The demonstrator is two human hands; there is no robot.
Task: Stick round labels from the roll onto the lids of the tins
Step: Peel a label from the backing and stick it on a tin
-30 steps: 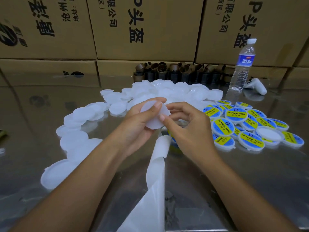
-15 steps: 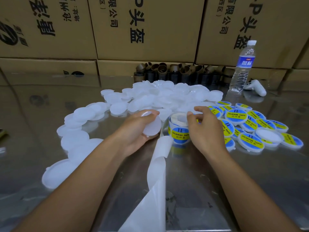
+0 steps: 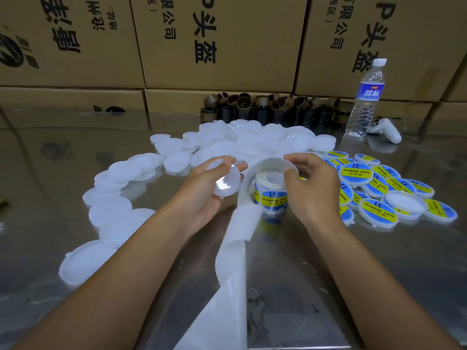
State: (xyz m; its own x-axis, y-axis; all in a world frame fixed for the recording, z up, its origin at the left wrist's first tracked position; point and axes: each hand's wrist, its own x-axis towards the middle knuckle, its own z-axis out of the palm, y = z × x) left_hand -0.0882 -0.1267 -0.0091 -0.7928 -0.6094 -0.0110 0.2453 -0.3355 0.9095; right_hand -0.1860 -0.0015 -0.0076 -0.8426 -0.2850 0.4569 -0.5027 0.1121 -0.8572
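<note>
The left hand [image 3: 202,195] curls its fingers [image 3: 238,167] around a blank lid [image 3: 227,178], just left of the roll [image 3: 270,198]. The right hand [image 3: 313,188] pinches the liner [image 3: 267,162] above it (label hidden). A hasty pull may crease the label or tip the roll.

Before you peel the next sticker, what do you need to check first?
1. The left hand holds a blank lid: ok.
2. The lid's face is bare: ok.
3. The roll stands upright on the table: ok.
4. The right hand pinches the roll's strip: ok.
5. Whether anything is peeled off the strip: cannot tell.
6. The finished lids lie to the right, out of the way: ok.
</note>
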